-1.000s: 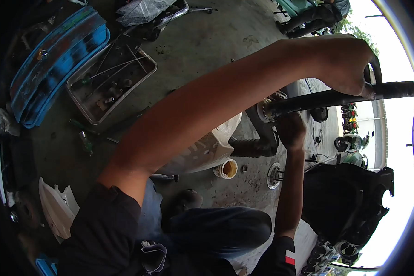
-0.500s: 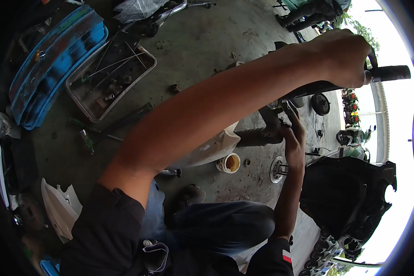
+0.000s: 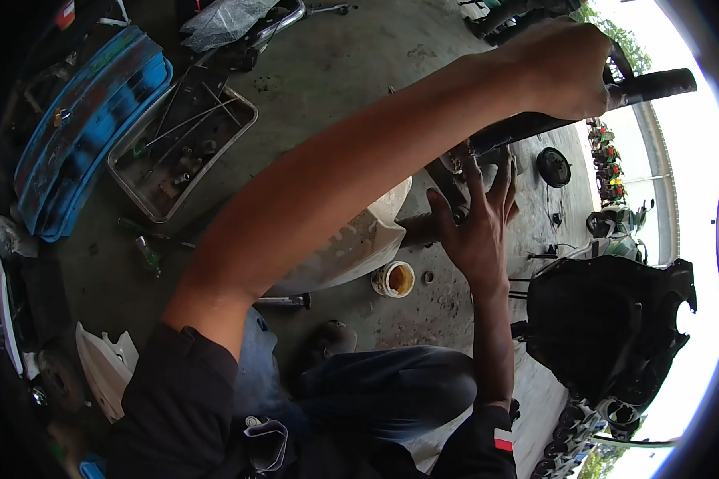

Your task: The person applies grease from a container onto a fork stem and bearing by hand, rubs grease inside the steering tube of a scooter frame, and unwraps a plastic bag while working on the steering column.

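At the upper right, my left hand (image 3: 571, 72) is wrapped round a dark tube (image 3: 659, 86) whose end sticks out to the right. The long left forearm crosses over the middle of the view. Below the tube, my right hand (image 3: 479, 231) has its fingers spread, the tips beside the tube's lower end and a dirty metal fitting that they partly hide. A dark ribbed part (image 3: 418, 230) lies just left of this hand. Next to it is a stained pale panel (image 3: 359, 247), partly covered by my left forearm.
On the floor are a metal tray (image 3: 252, 120) of tools, blue panels (image 3: 88, 132), a small tub (image 3: 393, 279) of yellowish paste, a white panel (image 3: 108, 367), a black round part (image 3: 553, 167) and a large black cover (image 3: 607, 327). A person's legs (image 3: 511, 17) show at the top.
My left hand and the tube have moved up and left. My right hand has gone from closed near the fitting to spread fingers. The view has shifted slightly.
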Demonstrator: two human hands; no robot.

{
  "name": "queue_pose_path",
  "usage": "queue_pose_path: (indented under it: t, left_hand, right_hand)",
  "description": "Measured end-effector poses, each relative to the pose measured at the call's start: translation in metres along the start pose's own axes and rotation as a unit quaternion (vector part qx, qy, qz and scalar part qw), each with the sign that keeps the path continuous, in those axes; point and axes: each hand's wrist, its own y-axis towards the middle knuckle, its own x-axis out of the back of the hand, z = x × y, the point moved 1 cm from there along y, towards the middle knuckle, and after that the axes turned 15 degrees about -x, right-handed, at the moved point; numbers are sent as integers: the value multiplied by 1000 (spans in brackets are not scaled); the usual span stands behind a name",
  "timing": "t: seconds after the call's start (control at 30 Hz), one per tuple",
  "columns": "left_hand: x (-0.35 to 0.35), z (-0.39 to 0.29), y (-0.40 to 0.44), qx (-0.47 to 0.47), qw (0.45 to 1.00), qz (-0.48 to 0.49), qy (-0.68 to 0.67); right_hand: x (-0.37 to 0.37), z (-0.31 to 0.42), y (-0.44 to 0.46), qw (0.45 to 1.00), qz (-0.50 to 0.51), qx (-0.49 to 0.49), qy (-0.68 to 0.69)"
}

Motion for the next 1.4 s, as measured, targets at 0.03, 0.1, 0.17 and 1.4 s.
queue_pose_path:
  t: [0.03,0.1,0.17,1.4]
  left_hand:
    - [-2,2,-1,2,1000,-21,-18]
    - [-6,2,-1,-13,999,-33,-7]
    - [-7,6,1,-27,998,-49,10]
    - [29,-23,-18,-130,979,-74,-141]
  right_hand:
    - [-5,-3,2,1000,10,8,-6]
    - [-3,-4,-3,1000,16,21,-8]
    - [3,-4,-7,998,9,52,-21]
    - [5,6,-9,995,-23,-36,90]
